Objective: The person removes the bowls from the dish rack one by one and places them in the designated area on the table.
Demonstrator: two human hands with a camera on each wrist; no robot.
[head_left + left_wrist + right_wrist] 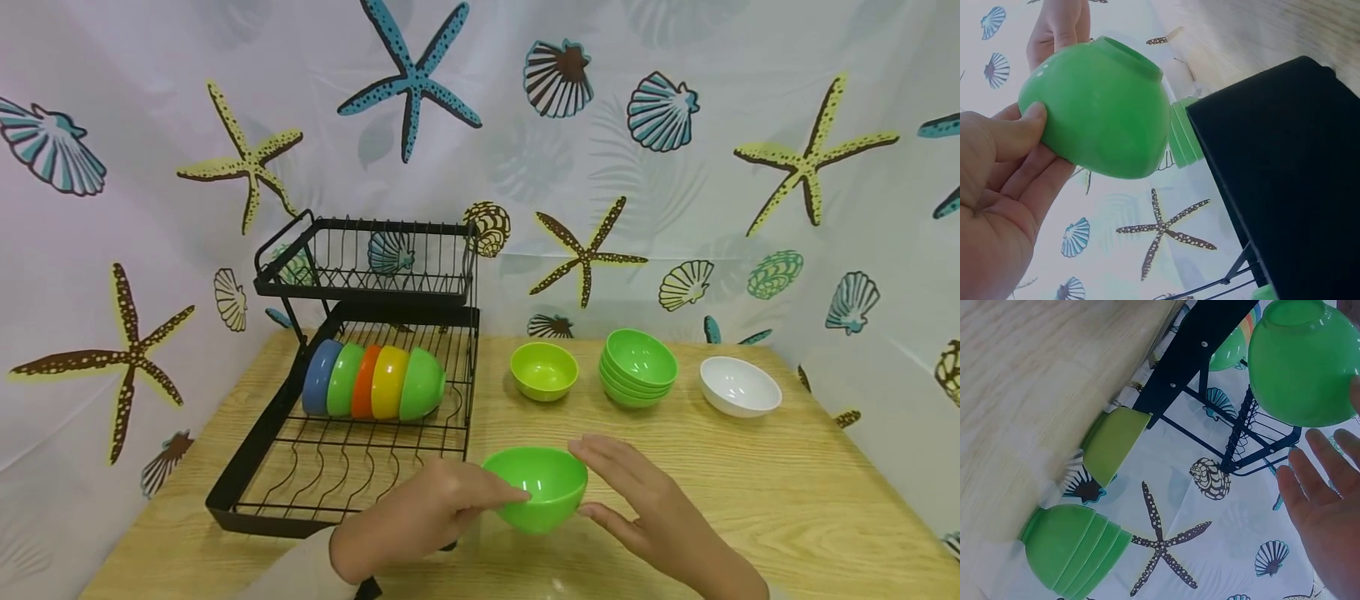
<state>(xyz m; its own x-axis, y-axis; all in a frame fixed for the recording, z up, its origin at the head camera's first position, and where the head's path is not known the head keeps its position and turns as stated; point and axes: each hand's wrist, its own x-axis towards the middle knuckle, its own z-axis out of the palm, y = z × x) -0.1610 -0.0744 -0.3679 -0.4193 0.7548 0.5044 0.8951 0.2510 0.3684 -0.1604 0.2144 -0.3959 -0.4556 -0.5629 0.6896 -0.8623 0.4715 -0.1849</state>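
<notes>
Head view showed a black dish rack [273,523] of wire and flat dark edging, its lower tier carrying a row of five bowls on edge: a blue bowl [321,379], an inner green bowl [344,381], an orange bowl [365,383], a yellow bowl [390,383] and an end green bowl [422,385], whose rounded base faced the rack's right side. Just off the rack's near right corner, raised above the table [787,500], was the held green bowl [551,479], glossy, smooth and deep, with a raised foot ring. Its mouth faced up and its foot down, so that its axis ran roughly upright, and its inside was bare and shiny. The left hand [427,508], on the rack side, gripped its rim and wall, thumb pressed against the outside. The right hand [645,504], on the side away from the rack, had its fingers extended around the far side; whether they touched it could not be told. Right of the rack, toward its back, stood a lime bowl [544,382], then a nested stack of green bowls [637,379], slightly tilted, and farthest out a wide white bowl [738,390]. Pale wood grain marked the table; behind the rack hung a white backdrop cloth [675,192] printed with starfish and shells.
</notes>
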